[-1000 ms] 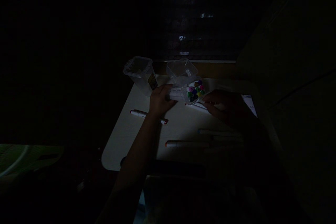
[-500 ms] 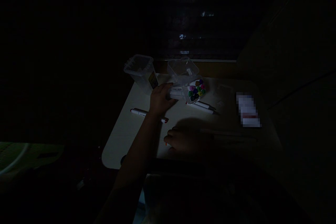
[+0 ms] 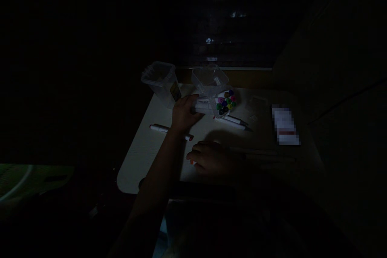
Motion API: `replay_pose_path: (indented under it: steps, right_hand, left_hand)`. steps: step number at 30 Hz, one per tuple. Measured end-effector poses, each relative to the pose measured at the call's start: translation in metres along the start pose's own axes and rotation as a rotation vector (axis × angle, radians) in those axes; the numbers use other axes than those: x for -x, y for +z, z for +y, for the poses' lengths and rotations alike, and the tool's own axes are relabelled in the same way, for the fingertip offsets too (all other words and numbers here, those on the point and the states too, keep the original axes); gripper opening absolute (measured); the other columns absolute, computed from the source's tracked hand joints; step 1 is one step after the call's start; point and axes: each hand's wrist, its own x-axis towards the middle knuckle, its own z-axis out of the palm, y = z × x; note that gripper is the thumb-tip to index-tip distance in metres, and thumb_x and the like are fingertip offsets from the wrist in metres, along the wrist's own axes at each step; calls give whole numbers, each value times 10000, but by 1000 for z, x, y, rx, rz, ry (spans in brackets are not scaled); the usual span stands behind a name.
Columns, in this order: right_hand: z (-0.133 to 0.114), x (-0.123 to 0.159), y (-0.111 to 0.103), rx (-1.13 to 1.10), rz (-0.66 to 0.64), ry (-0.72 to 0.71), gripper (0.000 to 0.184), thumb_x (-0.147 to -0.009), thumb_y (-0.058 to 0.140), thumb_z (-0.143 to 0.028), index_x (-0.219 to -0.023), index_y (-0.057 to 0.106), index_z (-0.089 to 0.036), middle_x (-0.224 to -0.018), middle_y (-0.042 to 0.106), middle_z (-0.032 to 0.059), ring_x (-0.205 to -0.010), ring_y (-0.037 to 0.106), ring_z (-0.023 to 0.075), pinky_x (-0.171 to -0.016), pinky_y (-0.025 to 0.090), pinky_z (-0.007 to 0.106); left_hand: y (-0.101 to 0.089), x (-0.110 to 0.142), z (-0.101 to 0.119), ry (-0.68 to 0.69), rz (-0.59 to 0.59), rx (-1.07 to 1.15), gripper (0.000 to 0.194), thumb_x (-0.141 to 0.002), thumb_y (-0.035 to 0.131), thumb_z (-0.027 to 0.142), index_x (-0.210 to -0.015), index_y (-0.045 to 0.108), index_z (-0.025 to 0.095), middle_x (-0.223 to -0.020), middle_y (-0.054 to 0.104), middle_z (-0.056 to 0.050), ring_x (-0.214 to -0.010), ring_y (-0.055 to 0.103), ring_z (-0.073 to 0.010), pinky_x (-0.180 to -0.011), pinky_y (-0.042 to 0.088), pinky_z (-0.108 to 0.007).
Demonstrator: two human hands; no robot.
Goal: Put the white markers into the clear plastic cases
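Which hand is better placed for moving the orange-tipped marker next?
Probably the right hand: its fingers curl over that orange-tipped marker, whereas the left hand grips the clear marker case.

In dim light, the left hand [image 3: 183, 113] grips the base of a clear case [image 3: 204, 105] lying on its side on a pale table [image 3: 139, 157], its colored marker caps [image 3: 225, 102] facing right. A clear tub [image 3: 163, 86] stands far left, just beside that hand. Near the middle, the right hand [image 3: 208, 159] curls over an orange-ended marker [image 3: 191, 162]. A red-ended marker [image 3: 159, 129] lies left, partly behind the left forearm. Two white markers [image 3: 234, 124] rest just right of the case; farther right lies a flat rectangular object [image 3: 285, 125], its face pixelated.
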Motion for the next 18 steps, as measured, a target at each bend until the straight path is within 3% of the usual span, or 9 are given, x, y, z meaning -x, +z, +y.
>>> replay_pose_path:
  steps: [12,18]
  right_hand:
    - [23,46,-54,2,603,-54,203,-903,527,-179,-1058,656,-151,-967,682,62,-880,626,148,-744,508,270]
    - [24,76,-83,109,763,112,128,-917,549,-251,-1011,632,-225,-941,674,31,-899,637,153,-763,523,288]
  left_hand:
    - [-1,0,1,-25,-11,-12,676,-716,701,518,-1297,533,216,-1259,631,-90,-1135,592,-288,-978,459,-402]
    - [1,1,-2,-15,-1,-6,677,-702,727,493,-1290,544,211,-1249,634,-98,-1122,596,-291,-961,468,-405]
